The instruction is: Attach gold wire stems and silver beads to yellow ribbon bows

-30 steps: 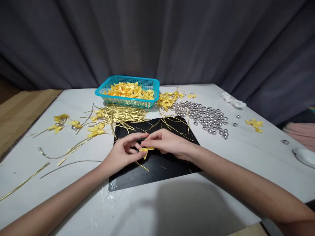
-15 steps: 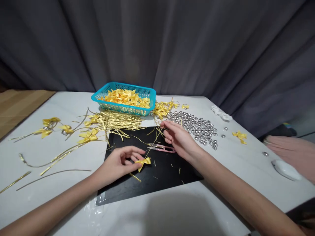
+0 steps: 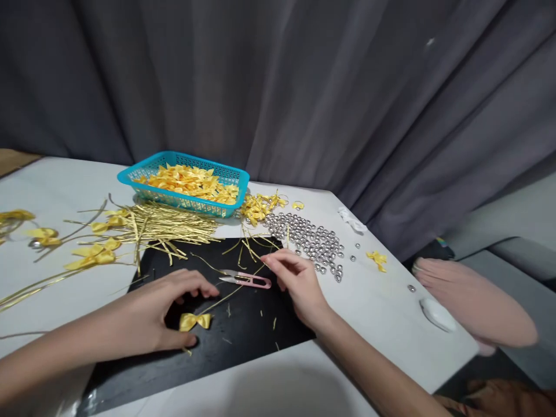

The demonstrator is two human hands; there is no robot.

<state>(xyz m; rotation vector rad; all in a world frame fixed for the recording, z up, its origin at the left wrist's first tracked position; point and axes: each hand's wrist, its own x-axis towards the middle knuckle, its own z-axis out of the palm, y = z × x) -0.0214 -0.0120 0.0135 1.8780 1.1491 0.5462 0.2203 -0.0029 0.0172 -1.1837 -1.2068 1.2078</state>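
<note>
My left hand (image 3: 174,310) is open over the black mat, thumb and fingers spread around a small yellow ribbon bow (image 3: 189,321). The thumb tip lies at the bow's lower edge; whether it touches is unclear. From the bow a thin gold twist tie (image 3: 226,297) slants up to the right. My right hand (image 3: 295,281) pinches the tie's far end between thumb and forefinger. Pink-handled thread snips (image 3: 247,280) lie on the mat between my hands, and the tie passes across them.
A blue basket (image 3: 243,191) of yellow bows stands at the back. Before it lies a pile of gold twist ties (image 3: 174,223). Silver beads (image 3: 313,240) spread right of the black mat (image 3: 143,379). More bows (image 3: 93,255) lie left. A white computer mouse (image 3: 436,314) sits near the right edge.
My left hand has opened from its hold on the bow, which now lies lower on the mat. My right hand has come down, pinching the tie. The view has swung right.
</note>
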